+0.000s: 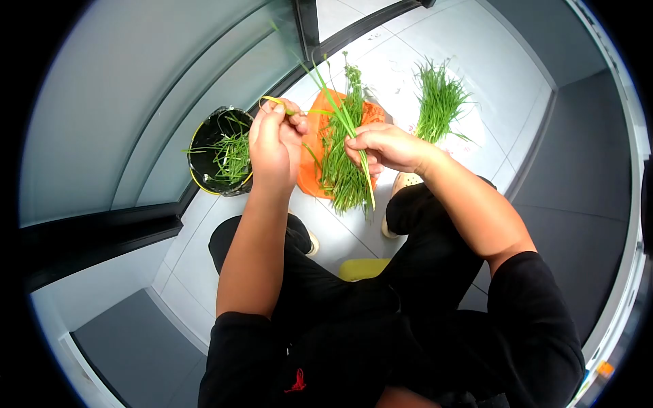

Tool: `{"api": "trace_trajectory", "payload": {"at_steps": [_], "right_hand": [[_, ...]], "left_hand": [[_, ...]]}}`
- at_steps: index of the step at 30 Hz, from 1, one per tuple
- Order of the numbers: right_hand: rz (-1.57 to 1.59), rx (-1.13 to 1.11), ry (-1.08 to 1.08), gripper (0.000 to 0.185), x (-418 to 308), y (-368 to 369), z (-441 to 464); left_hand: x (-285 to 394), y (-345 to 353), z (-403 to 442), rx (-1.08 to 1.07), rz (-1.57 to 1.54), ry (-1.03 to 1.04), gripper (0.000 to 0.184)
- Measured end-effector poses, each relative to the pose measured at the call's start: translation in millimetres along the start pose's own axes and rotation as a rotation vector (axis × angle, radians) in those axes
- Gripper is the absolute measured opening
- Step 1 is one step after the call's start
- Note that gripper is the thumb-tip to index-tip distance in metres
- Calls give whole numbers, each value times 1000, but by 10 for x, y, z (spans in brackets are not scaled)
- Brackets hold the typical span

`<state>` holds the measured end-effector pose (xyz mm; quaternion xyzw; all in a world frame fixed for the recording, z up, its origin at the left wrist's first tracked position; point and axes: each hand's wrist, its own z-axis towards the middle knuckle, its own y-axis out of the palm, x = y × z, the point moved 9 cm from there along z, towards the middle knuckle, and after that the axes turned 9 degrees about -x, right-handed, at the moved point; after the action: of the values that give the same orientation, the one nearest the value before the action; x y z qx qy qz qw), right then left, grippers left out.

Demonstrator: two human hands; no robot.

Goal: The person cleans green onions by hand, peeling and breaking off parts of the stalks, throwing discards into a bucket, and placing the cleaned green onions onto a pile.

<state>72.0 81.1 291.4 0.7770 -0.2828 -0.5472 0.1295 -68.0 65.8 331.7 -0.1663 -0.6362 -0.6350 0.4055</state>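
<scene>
My right hand [389, 146] is closed around a few long garlic chives [347, 121], their leaves pointing up and to the left. To the left, my left hand [273, 143] pinches a yellowed chive leaf [269, 99] that curls over the fingertips. Below and between the hands, a loose pile of chives [345, 173] lies on an orange plastic bag [310, 178]. A black bucket [202, 139] beside my left hand has green and pale scraps in it. Beyond my right hand lies a second bunch of chives [439, 102], more neatly lined up.
A frosted glass panel with a dark frame [204, 75] stands close behind the bucket. Grey panels [571, 163] rise on the right. My knees and light-coloured shoes are near the bag, on pale floor tiles [326, 238]. Something yellow-green [362, 269] shows between my legs.
</scene>
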Motion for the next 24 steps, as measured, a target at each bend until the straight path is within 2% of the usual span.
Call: {"api": "trace_trajectory", "payload": {"at_steps": [2, 3, 5, 9, 11, 12, 13, 14, 15, 16, 17, 19, 22, 24], "right_hand": [[-19, 2, -4, 22, -8, -26, 12], [-70, 0, -8, 23, -22, -42, 18], [-119, -1, -13, 23, -28, -35, 17], [-146, 41, -37, 26, -73, -60, -8], [-164, 34, -40, 29, -94, -72, -15], [-267, 83, -43, 31, -128, -115, -22], [-372, 132, -46, 32, -164, -153, -31], [-371, 132, -46, 32, -165, -152, -30], [-515, 174, -99, 32, -238, -156, -47], [-660, 216, -151, 31, -308, -150, -69], [-659, 216, -150, 31, -298, -148, -67], [-729, 256, -151, 29, -311, -149, -71], [-784, 369, -196, 29, -435, -131, -136], [-759, 382, -233, 28, -414, -152, -122]], "left_hand": [[-106, 94, 0, -109, -226, -71, 19], [-82, 144, -4, -107, -226, -74, 19], [-85, 136, -31, 39, -136, -154, 19], [-184, 173, -52, -101, -222, -292, 16], [-167, 71, -54, 13, 251, -321, 11], [-115, 19, -42, 44, 632, -269, 8], [-173, -22, -56, 44, 633, -269, 8], [-134, 62, -43, -61, 909, -149, 10], [-69, 263, -47, -170, 1180, -23, 14], [-181, 198, -112, -141, 1205, -338, 14], [-214, 186, -124, -141, 1205, -339, 14], [-158, 363, -123, -260, 1286, -99, 13], [-158, 460, -137, -297, 1149, -95, 12], [-175, 491, -154, -284, 1167, -105, 11]]}}
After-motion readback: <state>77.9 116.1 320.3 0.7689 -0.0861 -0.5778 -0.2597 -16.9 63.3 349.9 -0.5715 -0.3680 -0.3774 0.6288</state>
